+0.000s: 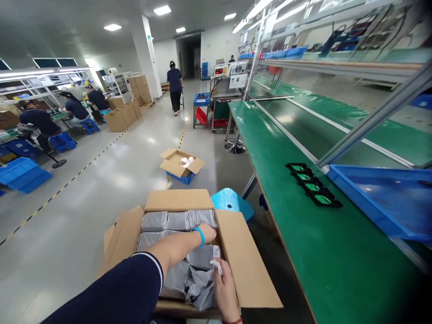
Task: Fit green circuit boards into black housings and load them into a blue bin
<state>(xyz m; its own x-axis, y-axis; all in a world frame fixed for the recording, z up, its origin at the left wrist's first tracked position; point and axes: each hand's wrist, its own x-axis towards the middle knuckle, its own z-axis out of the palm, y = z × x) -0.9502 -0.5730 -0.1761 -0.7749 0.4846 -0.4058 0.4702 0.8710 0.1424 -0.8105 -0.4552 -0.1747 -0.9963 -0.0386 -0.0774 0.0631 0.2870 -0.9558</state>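
An open cardboard box (pixel 251 265) in front of me holds several packs wrapped in greyish translucent plastic, standing in rows. My left hand (pixel 208 232), with a blue wristband, reaches across the box to its right inner side, between a back-row pack (pixel 202 218) and a pack (pixel 203 257) nearer me. Its fingertips are hidden down in the box. At the near right, my right hand (pixel 225 285) is closed with thumb and fingers on a whitish crumpled end of a plastic bag (pixel 217 266). Beside it lies a loosely wrapped, crumpled pack (pixel 201 283) with dark bits showing through.
A green workbench (pixel 270 166) runs along the right, bearing a black frame with green parts (pixel 313 184) and a blue tray (pixel 381 198). Behind the box are a blue stool (pixel 232 202) and a smaller open carton (pixel 173 162). One person walks in the aisle; others sit left.
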